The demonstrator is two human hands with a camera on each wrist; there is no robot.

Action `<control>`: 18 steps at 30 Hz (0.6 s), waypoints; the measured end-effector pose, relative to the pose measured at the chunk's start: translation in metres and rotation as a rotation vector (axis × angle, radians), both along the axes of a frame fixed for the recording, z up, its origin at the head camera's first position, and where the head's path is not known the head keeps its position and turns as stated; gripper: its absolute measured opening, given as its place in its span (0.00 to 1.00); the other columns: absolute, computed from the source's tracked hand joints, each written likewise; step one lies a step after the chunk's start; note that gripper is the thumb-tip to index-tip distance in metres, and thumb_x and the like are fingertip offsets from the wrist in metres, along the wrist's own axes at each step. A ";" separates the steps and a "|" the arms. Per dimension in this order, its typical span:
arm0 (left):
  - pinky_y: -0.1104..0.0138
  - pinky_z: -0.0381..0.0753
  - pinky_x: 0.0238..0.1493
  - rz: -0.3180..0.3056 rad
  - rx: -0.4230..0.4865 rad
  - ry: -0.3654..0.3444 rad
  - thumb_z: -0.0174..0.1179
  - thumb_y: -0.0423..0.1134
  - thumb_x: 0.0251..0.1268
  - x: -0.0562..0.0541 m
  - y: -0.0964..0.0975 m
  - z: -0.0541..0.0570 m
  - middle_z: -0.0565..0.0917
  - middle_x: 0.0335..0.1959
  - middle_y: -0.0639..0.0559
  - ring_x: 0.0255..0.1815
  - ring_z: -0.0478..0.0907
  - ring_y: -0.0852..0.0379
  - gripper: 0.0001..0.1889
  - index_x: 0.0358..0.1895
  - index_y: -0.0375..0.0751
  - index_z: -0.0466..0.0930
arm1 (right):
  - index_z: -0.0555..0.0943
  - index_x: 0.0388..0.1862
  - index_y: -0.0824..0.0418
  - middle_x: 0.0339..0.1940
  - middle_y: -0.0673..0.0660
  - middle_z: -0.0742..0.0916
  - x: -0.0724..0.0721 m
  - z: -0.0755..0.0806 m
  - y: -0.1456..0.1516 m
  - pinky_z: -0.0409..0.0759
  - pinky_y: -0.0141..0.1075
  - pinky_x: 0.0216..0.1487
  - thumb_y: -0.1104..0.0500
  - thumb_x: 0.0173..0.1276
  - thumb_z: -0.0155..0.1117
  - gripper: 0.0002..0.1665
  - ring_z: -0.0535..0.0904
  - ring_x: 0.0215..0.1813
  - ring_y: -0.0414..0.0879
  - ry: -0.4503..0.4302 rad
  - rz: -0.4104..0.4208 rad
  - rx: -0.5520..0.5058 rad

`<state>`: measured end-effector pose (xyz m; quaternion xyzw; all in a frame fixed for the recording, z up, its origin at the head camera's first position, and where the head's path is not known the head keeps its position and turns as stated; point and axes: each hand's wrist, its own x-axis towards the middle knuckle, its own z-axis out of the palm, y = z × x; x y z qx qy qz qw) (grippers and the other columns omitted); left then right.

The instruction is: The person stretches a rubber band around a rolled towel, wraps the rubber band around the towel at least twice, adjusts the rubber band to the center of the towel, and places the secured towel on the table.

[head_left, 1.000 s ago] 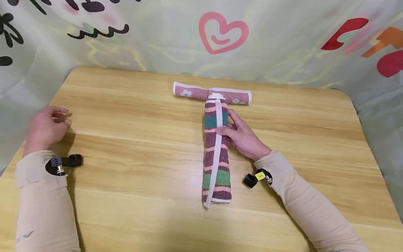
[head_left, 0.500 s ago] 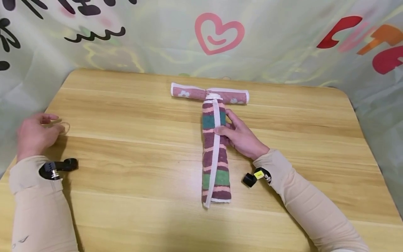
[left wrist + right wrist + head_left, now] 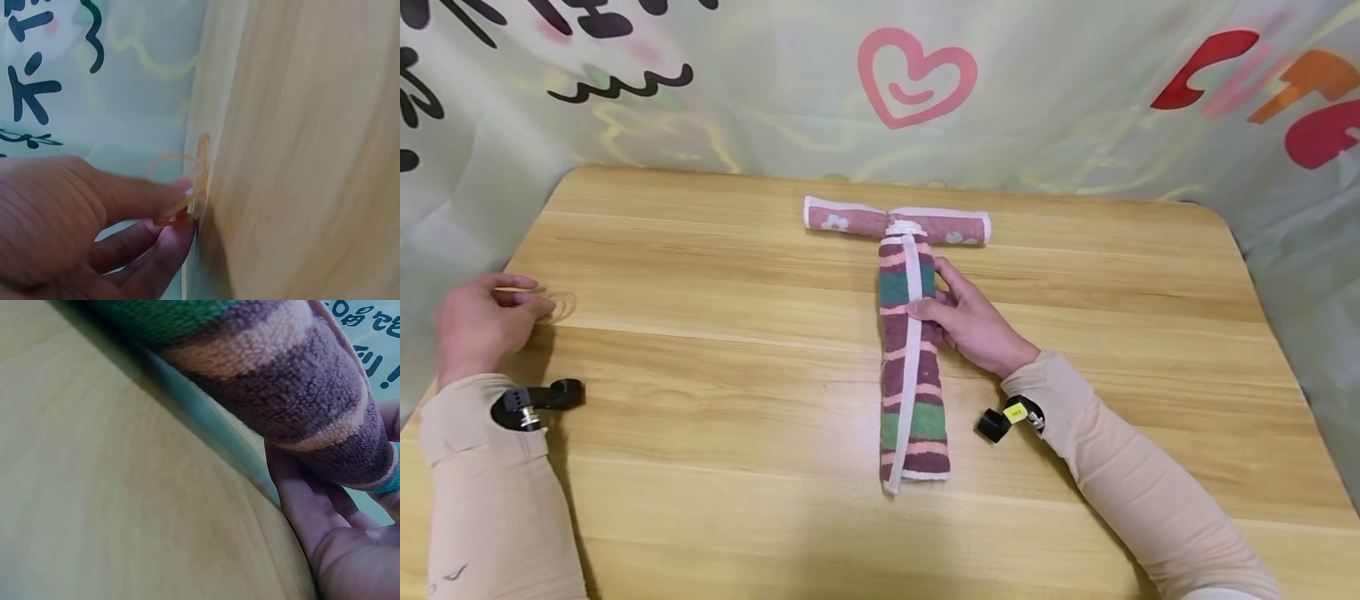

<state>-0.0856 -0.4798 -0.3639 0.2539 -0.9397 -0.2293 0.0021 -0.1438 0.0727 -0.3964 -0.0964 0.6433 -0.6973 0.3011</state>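
Observation:
In the head view a rolled striped towel (image 3: pixel 913 375), maroon with pink and green bands and a white edge strip, lies lengthwise on the table. My right hand (image 3: pixel 973 321) grips its upper part from the right, thumb over the white strip; the right wrist view shows fingers (image 3: pixel 306 500) curled beneath the roll. Past its far end lies a pink rolled towel (image 3: pixel 850 220) with pale flowers, set crosswise so the two form a T. At the table's left edge my left hand (image 3: pixel 486 321) pinches thin tan rubber bands (image 3: pixel 201 164) between thumb and fingertips.
The wooden table (image 3: pixel 715 400) has rounded far corners. A printed fabric curtain (image 3: pixel 775 92) hangs behind it and along both sides. Each wrist carries a small black camera mount, the left one (image 3: pixel 538 400) just above the tabletop.
My left hand has moved slightly left and toward me, and the rubber bands now show past its fingertips. My right hand keeps its grip on the striped towel. The head view has shifted slightly.

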 end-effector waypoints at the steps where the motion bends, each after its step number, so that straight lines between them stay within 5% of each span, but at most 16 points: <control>1: 0.78 0.69 0.26 -0.003 0.005 -0.010 0.61 0.53 0.72 0.000 0.000 0.000 0.62 0.16 0.91 0.22 0.62 0.85 0.18 0.51 0.42 0.78 | 0.59 0.79 0.38 0.59 0.58 0.82 0.000 0.000 0.000 0.89 0.35 0.47 0.61 0.77 0.58 0.37 0.87 0.49 0.44 0.002 -0.001 0.001; 8: 0.74 0.66 0.34 -0.073 -0.001 -0.039 0.59 0.60 0.72 -0.001 0.002 0.003 0.65 0.15 0.96 0.25 0.61 0.86 0.11 0.39 0.62 0.84 | 0.60 0.77 0.38 0.60 0.59 0.82 0.000 0.000 0.000 0.89 0.36 0.48 0.61 0.77 0.59 0.36 0.87 0.51 0.46 0.000 -0.001 0.007; 14: 0.71 0.65 0.38 -0.022 -0.006 -0.033 0.54 0.66 0.71 -0.001 0.004 0.003 0.62 0.15 0.97 0.31 0.62 0.78 0.13 0.24 0.88 0.69 | 0.60 0.77 0.39 0.61 0.60 0.81 -0.001 -0.001 0.001 0.89 0.38 0.51 0.61 0.77 0.59 0.37 0.87 0.53 0.47 -0.007 0.004 0.002; 18: 0.69 0.66 0.37 0.011 0.022 -0.038 0.51 0.71 0.69 -0.002 0.007 0.005 0.64 0.16 0.92 0.37 0.66 0.66 0.11 0.27 0.85 0.72 | 0.61 0.76 0.39 0.60 0.60 0.81 -0.001 -0.001 0.001 0.88 0.35 0.48 0.60 0.77 0.60 0.35 0.87 0.51 0.46 0.003 0.007 0.018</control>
